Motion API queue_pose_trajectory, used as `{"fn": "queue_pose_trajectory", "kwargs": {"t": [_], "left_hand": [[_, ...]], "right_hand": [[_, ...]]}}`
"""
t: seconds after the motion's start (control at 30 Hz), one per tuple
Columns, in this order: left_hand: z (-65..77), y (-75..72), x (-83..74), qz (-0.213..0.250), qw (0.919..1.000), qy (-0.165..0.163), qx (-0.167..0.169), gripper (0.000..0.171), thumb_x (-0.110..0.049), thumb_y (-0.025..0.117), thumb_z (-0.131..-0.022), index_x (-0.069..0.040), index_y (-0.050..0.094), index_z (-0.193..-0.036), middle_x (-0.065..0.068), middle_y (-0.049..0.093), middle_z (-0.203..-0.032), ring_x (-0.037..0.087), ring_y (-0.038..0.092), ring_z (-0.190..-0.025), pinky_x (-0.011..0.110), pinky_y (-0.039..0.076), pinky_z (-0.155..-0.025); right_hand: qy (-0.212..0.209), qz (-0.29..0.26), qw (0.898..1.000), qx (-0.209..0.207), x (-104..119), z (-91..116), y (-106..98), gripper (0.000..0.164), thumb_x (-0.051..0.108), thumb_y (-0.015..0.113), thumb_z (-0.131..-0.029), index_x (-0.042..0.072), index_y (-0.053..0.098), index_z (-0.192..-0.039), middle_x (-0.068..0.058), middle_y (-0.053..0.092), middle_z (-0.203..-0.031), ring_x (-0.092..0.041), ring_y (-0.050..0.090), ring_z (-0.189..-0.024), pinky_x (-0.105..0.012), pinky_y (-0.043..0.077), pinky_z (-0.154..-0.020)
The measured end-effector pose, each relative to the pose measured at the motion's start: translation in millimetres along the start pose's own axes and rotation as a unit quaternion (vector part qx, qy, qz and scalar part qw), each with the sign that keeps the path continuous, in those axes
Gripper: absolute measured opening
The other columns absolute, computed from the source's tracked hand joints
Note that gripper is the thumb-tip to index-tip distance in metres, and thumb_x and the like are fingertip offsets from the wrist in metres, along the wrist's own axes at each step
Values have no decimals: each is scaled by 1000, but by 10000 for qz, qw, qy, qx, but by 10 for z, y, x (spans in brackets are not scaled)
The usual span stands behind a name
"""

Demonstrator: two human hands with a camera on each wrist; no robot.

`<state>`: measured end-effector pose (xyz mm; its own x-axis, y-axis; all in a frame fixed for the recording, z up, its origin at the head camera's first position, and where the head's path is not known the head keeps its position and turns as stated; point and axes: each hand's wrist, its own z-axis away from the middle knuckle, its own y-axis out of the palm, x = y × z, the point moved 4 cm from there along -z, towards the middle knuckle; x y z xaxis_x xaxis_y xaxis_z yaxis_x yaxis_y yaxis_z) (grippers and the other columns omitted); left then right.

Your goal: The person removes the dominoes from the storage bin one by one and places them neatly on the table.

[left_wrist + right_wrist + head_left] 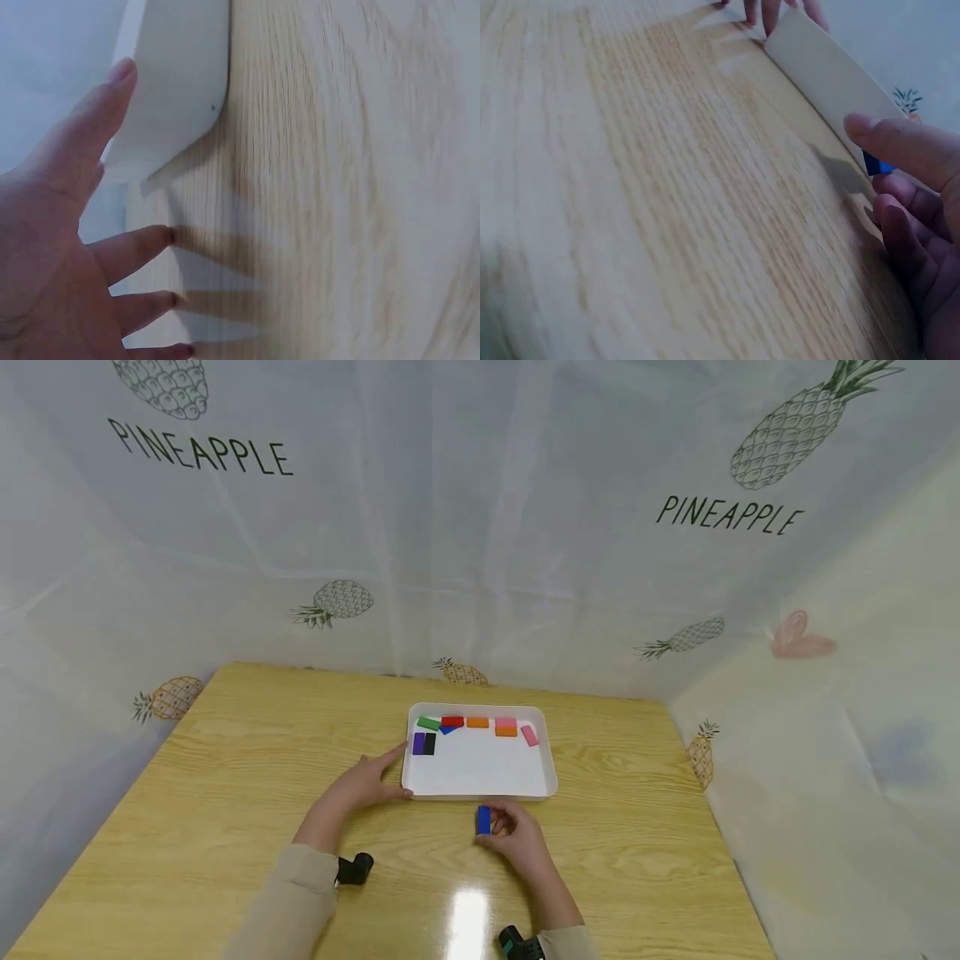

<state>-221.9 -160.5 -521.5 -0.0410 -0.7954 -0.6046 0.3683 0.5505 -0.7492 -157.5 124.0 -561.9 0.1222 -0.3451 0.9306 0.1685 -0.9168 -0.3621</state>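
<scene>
A white tray (480,777) lies on the wooden table, with several small coloured blocks along its back and left side. My left hand (366,783) rests at the tray's left end, thumb and fingers spread; in the left wrist view its thumb (105,105) lies against the tray wall (180,82). Just in front of the tray, my right hand (517,835) pinches a blue block (483,820) between thumb and fingers. In the right wrist view the thumb covers most of that blue block (877,165).
Inside the tray are a green block (429,723), a red block (452,722), a purple block (418,743), a black block (430,743), orange blocks and pink ones. A pineapple-print curtain (480,527) hangs behind the table (622,827). Each wrist wears a small black camera.
</scene>
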Motion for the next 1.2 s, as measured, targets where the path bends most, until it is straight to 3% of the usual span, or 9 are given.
{"fn": "queue_pose_trajectory", "kwargs": {"t": [0.2,0.37,0.57,0.77,1.2], "left_hand": [[78,111,-11,309,9979,132,-557,88,-47,75,-83,-22,31,-155,24,36,-150,57,8,-139,74,6,-104],[123,256,72,493,9950,208,-849,87,-52,69,-86,-22,27,-156,27,23,-154,56,-4,-140,74,-9,-103],[91,385,121,684,9908,309,-1126,85,-51,67,-88,-22,26,-156,25,17,-157,51,-10,-141,69,-15,-104],[69,417,165,874,9894,368,-1097,82,-51,65,-89,-24,26,-156,23,15,-158,49,-12,-142,66,-17,-105],[84,390,172,750,9940,470,-636,80,-52,57,-94,-22,18,-158,25,6,-159,48,-18,-141,67,-19,-103]], "right_hand": [[37,209,9998,12,-4,-22,0,47,8,85,-74,1,65,-116,-5,57,-87,-11,51,-69,-24,48,-61],[20,308,9995,67,-29,-32,50,47,7,85,-74,2,65,-117,-2,55,-83,-10,49,-66,-24,47,-60],[73,697,9975,102,-6,-69,58,47,9,87,-73,1,66,-115,1,53,-81,-10,45,-66,-23,43,-58],[81,1089,9939,179,23,-89,52,47,12,88,-72,1,67,-113,0,51,-79,-10,43,-65,-23,41,-57],[52,1314,9912,130,63,-80,63,47,15,89,-70,2,68,-110,1,50,-79,-9,42,-65,-23,40,-58]]}}
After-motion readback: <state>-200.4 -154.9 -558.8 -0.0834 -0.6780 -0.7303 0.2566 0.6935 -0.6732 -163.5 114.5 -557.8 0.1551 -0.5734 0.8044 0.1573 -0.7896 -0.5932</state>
